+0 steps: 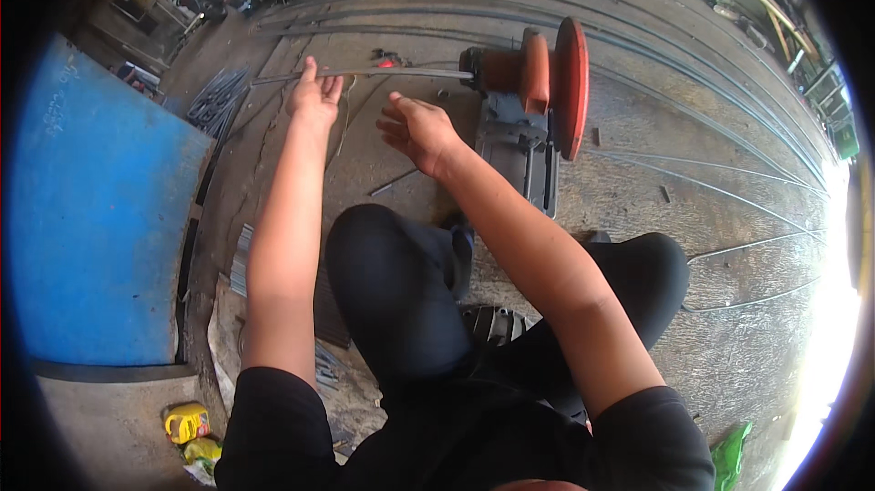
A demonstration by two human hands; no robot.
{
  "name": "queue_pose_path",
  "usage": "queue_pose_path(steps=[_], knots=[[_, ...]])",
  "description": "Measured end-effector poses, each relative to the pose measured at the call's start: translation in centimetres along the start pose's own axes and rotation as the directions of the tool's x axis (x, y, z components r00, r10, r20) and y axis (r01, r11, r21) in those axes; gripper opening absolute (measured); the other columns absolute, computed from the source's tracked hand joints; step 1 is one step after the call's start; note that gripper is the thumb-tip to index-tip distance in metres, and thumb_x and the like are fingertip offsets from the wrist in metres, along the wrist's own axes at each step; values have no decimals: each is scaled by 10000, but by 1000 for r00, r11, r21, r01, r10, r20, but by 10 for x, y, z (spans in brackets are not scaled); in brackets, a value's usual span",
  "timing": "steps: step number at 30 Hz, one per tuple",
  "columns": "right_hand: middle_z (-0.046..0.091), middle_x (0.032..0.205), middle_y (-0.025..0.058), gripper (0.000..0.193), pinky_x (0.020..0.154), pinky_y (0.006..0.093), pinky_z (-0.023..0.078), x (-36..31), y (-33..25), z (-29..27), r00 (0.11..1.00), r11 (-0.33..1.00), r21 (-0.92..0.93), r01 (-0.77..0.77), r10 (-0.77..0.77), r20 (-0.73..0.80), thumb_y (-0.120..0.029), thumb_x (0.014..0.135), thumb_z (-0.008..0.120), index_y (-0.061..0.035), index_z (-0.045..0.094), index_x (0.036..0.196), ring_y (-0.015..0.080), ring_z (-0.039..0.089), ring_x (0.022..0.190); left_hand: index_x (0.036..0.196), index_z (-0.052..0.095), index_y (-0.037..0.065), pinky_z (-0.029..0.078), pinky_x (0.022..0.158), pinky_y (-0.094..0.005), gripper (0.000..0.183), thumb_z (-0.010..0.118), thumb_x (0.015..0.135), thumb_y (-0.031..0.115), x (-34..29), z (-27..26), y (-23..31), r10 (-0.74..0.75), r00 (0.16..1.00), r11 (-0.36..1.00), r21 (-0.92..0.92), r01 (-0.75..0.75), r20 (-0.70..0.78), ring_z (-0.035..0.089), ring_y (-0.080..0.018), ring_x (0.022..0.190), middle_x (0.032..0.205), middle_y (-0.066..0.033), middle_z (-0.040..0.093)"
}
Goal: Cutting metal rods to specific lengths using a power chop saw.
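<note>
A long thin metal rod (pixel 401 72) runs sideways at the far side, its right end meeting the dark motor end of a cut-off saw (pixel 536 81). The saw has an orange body and a big red round disc or guard. Stretched out to the rod, my left hand (pixel 314 101) has its fingers extended and apart. The rod crosses at those fingers, without a clear grip around it. My right hand (pixel 421 134) hovers nearer to me, left of the saw, with loosely spread fingers and nothing in them. Below the saw's head is its grey metal base (pixel 515 140).
Long steel bars (pixel 656 44) stretch across the floor behind and right of the saw. A blue panel (pixel 109 208) fills the left side. Bundled rods (pixel 219 99) lie beside it. A short rod (pixel 394 184) is on the floor before my knees. A yellow container (pixel 187 423) sits lower left.
</note>
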State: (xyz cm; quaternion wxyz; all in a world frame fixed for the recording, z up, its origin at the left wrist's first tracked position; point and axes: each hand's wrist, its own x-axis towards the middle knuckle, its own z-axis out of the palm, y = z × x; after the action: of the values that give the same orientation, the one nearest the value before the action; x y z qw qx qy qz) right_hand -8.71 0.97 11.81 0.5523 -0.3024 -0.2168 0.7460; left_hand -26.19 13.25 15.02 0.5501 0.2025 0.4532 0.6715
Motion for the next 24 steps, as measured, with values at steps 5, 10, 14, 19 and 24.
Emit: queue_pose_path(steps=[5, 10, 14, 19, 24], knots=[[463, 1316, 153, 485, 990, 419, 394, -1, -76, -4, 962, 953, 202, 226, -185, -203, -313, 956, 482, -1, 374, 1311, 305, 502, 1158, 992, 572, 59, 581, 626, -279, 313, 685, 832, 303, -61, 84, -30, 10, 989, 999, -34, -5, 148, 580, -154, 691, 845, -49, 582], [446, 1323, 159, 387, 1066, 362, 325, -7, -149, -74, 936, 903, 279, 327, -270, -225, -293, 998, 354, -33, 415, 1278, 304, 439, 1221, 1033, 543, 73, 563, 753, -304, 221, 606, 894, 232, -97, 148, -77, 3, 889, 983, -166, 83, 458, 611, -175, 902, 988, -67, 600], [551, 1071, 135, 231, 821, 391, 516, -20, -168, -123, 861, 804, 313, 505, -447, -241, -218, 966, 472, -16, 441, 1073, 289, 596, 989, 1013, 578, 46, 554, 784, -286, 168, 585, 907, 176, -112, 173, -115, 15, 755, 988, -126, 89, 655, 604, -168, 963, 1029, -78, 616], [537, 905, 76, 233, 823, 350, 502, -37, -175, -167, 765, 837, 165, 522, -374, -525, -279, 954, 508, -47, 490, 974, 232, 587, 916, 1022, 625, -3, 549, 822, -275, 167, 563, 915, 109, -125, 177, -146, -60, 548, 998, 62, 16, 834, 613, -156, 949, 1066, -106, 632], [531, 901, 76, 200, 793, 310, 522, -43, -178, -181, 796, 846, 243, 474, -294, -529, -250, 942, 535, -59, 486, 973, 208, 586, 824, 995, 627, -36, 553, 835, -288, 162, 570, 907, 87, -140, 190, -165, 34, 509, 993, 30, -117, 860, 624, -185, 963, 1048, -130, 637]])
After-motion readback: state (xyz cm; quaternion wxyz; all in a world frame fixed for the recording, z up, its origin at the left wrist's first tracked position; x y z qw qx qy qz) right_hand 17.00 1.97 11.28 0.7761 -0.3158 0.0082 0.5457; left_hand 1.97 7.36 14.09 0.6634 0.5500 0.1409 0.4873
